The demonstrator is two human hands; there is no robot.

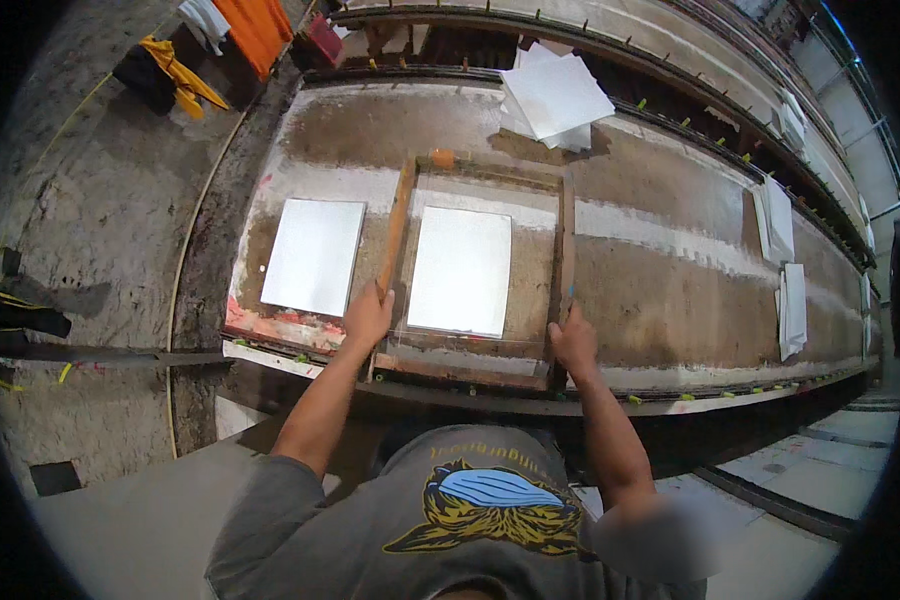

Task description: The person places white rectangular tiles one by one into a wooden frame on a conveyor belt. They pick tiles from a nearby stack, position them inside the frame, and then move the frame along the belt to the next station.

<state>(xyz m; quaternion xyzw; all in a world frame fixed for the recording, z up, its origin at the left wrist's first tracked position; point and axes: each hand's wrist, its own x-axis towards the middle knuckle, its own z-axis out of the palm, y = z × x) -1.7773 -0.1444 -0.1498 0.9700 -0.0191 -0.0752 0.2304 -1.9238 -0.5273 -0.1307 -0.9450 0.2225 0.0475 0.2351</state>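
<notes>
Both hands grip the wooden screen frame [480,262] flat on the counter [670,280], left hand [367,318] clenched on its left rail, right hand [573,342] on its right, frame's long axis running away from the person over a white sheet [460,270].

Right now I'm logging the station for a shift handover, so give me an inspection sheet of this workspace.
Surface: long table, stained brown with white bands.
Job's things: wooden frame lying around one white sheet; second white sheet beside it, outside the frame.
Clutter: loose white sheets at the far edge, more along the right.
Grippers: left hand on the frame's left rail, right hand on its right rail.
Cables: nothing seen.
Surroundings: orange cloth and yellow item on the concrete floor.
</notes>
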